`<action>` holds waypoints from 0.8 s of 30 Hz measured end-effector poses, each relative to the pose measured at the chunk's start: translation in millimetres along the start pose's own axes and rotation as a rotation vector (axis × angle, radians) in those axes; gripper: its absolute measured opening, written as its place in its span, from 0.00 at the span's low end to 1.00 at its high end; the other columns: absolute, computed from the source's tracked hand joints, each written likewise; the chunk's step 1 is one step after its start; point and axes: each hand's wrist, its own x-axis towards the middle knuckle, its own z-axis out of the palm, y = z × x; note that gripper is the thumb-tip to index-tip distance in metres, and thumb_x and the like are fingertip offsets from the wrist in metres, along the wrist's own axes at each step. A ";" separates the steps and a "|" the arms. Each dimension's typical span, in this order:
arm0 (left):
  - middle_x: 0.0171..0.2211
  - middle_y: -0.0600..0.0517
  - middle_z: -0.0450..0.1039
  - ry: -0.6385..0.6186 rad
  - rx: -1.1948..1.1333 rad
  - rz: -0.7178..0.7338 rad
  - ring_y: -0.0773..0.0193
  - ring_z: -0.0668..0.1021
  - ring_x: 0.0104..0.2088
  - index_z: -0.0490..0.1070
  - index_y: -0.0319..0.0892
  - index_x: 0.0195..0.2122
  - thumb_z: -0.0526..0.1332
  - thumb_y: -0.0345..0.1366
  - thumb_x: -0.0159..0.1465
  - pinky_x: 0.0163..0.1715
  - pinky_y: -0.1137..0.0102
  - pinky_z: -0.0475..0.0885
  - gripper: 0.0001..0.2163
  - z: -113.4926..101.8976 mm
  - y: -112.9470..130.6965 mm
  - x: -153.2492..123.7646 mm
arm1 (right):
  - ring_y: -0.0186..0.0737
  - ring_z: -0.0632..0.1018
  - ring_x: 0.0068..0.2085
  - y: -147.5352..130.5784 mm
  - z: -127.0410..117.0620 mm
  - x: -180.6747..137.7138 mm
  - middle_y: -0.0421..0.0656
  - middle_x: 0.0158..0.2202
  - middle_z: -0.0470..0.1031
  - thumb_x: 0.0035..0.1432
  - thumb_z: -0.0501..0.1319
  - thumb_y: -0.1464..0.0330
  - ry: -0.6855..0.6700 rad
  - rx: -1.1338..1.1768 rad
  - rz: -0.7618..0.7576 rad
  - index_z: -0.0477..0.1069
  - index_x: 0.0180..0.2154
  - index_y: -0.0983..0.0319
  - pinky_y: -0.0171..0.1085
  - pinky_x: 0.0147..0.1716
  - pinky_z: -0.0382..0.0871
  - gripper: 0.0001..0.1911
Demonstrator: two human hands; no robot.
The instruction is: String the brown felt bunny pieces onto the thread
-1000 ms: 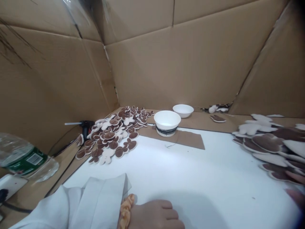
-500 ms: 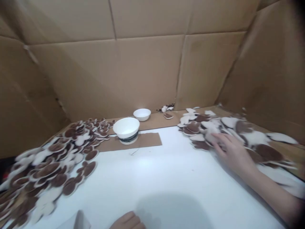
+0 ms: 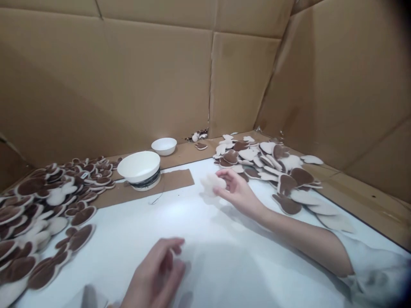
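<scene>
My right hand pinches a small white plush cutout with rounded lobes, held just over the white table. Near the front edge my left hand is raised with its fingers curled loosely and a gap between thumb and fingers; nothing shows in it. To the right lies a loose pile of brown and white plush cutouts, some shaped like a rabbit's head. A larger heap of similar brown pieces with white edges covers the left side.
A white bowl with a dark band stands on a cardboard strip. Behind it sits a smaller white bowl. Cardboard walls enclose the back and sides. A thin thread lies on the table. Something grey and blurred is at the front left.
My right hand has come away from the right pile, leftward, with a white cutout in it. My left hand has risen further into view. The whole view has turned to the right.
</scene>
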 end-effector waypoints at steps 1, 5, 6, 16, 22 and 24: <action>0.31 0.53 0.68 0.021 -0.057 -0.056 0.68 0.71 0.28 0.62 0.45 0.43 0.52 0.43 0.61 0.29 0.74 0.67 0.12 -2.4 0.2 6.7 | 0.37 0.70 0.39 -4.6 11.0 -0.9 0.43 0.37 0.66 0.51 0.58 0.71 -0.029 -0.057 -0.070 0.60 0.37 0.61 0.35 0.35 0.67 0.10; 0.32 0.52 0.67 0.031 -0.272 -0.140 0.68 0.70 0.27 0.50 0.43 0.52 0.50 0.44 0.62 0.29 0.72 0.66 0.19 -10.4 -8.5 25.1 | 0.37 0.68 0.39 -10.7 50.6 -7.2 0.45 0.35 0.68 0.54 0.53 0.76 -0.222 -0.304 -0.519 0.63 0.37 0.62 0.39 0.39 0.65 0.08; 0.33 0.51 0.67 0.040 -0.285 -0.160 0.68 0.70 0.29 0.51 0.43 0.52 0.50 0.44 0.62 0.31 0.71 0.66 0.19 -11.4 -11.4 27.0 | 0.38 0.67 0.40 -9.2 58.6 -9.2 0.46 0.35 0.68 0.55 0.52 0.76 -0.287 -0.346 -0.617 0.64 0.37 0.62 0.39 0.40 0.65 0.07; 0.42 0.51 0.66 0.035 0.208 -0.106 0.60 0.65 0.44 0.61 0.46 0.46 0.54 0.33 0.60 0.45 0.63 0.61 0.13 -15.7 -17.1 26.4 | 0.36 0.68 0.38 -1.6 73.9 -17.9 0.44 0.35 0.68 0.56 0.55 0.71 -0.589 -0.379 -0.350 0.64 0.35 0.62 0.36 0.38 0.65 0.03; 0.39 0.51 0.65 0.024 0.306 -0.120 0.59 0.64 0.43 0.65 0.47 0.44 0.50 0.33 0.62 0.45 0.62 0.61 0.11 -18.5 -18.0 27.7 | 0.34 0.71 0.37 -7.0 78.2 -13.6 0.44 0.35 0.69 0.58 0.48 0.76 -0.626 -0.377 -0.255 0.67 0.38 0.63 0.34 0.38 0.66 0.11; 0.37 0.51 0.65 0.034 0.328 -0.134 0.59 0.64 0.41 0.66 0.47 0.42 0.52 0.34 0.61 0.43 0.62 0.61 0.10 -19.7 -17.6 29.6 | 0.35 0.71 0.39 -9.2 80.2 -12.0 0.45 0.37 0.69 0.58 0.47 0.77 -0.656 -0.381 -0.293 0.68 0.38 0.64 0.35 0.39 0.66 0.13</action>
